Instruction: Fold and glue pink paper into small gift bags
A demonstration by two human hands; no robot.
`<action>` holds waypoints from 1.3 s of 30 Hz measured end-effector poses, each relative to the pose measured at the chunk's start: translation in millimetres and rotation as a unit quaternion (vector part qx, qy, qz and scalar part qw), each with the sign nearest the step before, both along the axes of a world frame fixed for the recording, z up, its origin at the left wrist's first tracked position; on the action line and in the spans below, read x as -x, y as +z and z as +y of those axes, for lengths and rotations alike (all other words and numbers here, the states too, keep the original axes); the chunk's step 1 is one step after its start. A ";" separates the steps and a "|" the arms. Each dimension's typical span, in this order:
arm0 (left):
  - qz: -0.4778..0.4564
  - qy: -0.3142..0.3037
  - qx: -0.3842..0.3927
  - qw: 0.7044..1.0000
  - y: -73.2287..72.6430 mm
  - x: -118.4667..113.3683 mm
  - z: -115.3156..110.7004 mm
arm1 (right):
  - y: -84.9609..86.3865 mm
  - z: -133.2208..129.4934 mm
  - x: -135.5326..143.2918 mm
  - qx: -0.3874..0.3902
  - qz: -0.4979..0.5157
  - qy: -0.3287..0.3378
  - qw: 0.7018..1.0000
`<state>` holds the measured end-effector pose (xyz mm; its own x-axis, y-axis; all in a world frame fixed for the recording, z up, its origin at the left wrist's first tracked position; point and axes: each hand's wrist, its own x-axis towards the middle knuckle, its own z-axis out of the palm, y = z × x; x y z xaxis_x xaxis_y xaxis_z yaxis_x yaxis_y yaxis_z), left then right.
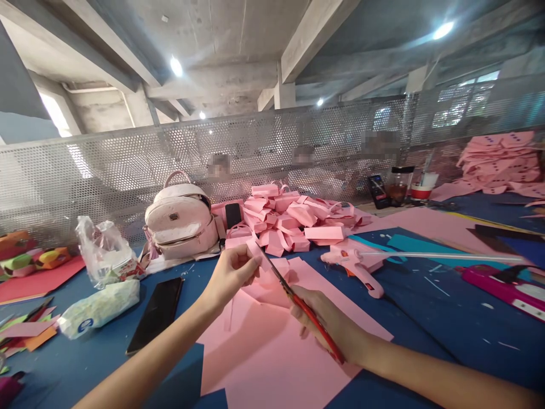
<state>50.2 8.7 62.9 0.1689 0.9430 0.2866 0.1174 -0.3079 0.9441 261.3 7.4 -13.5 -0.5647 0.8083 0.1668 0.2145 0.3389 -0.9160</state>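
Note:
My left hand (233, 268) pinches a piece of pink paper (257, 250) between thumb and fingers. In my right hand (317, 318) is a pair of red-handled scissors (313, 318), the fingers wrapped around the handles. The dark blades point up and left, with their tip beside the held paper; whether they are cutting it I cannot tell. Under both hands lie large pink sheets (272, 363), overlapping on the blue table. A pink folded shape sits partly hidden behind the scissors.
A heap of folded pink paper pieces (293, 218) stands behind my hands, beside a pale pink backpack (181, 218). A pink glue gun (355, 264) lies right, its cord trailing forward. A black phone (156, 313) and a tissue pack (100, 307) lie left. A perforated metal screen (255, 142) borders the back.

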 end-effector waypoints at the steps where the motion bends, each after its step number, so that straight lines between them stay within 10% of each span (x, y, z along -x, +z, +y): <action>1: -0.001 -0.002 0.001 1.000 -0.1 -0.4 -0.1 | -0.5 -0.1 -0.2 0.000 -0.001 0.000 1.000; 39: 0.008 0.026 -0.044 0.999 -10.9 -2.0 -1.0 | -9.1 1.2 -0.2 0.013 0.011 0.016 1.000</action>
<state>52.1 7.7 52.0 0.1253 0.9221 0.3661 0.1505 -0.3824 0.9117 261.5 8.6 -22.6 -0.5865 0.7943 0.1586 0.1829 0.3207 -0.9294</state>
